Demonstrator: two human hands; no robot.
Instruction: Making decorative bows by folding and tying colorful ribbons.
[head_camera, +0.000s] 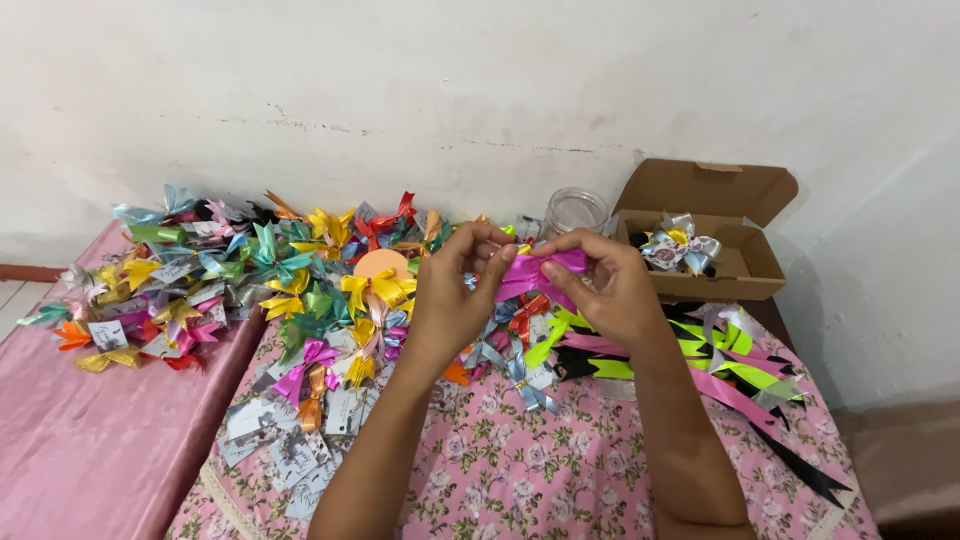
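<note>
A heap of finished ribbon bows (250, 270) covers the worktop (560, 480) at left. The left hand (450, 290) and right hand (605, 285) pinch a pink ribbon (540, 272) between closed fingers, raised above the floral cloth. A cardboard box (715, 225) sits right.

Both hands raised together, fingers pinched

The left hand (450, 290) and right hand (610, 285) met at chest height, forearms angled upward and inward, fingertips curled and nearly touching each other.

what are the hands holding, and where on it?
Both hands pinch one pink ribbon: the left hand grips its left end, the right hand its upper right part, fingertips meeting near the middle.
</note>
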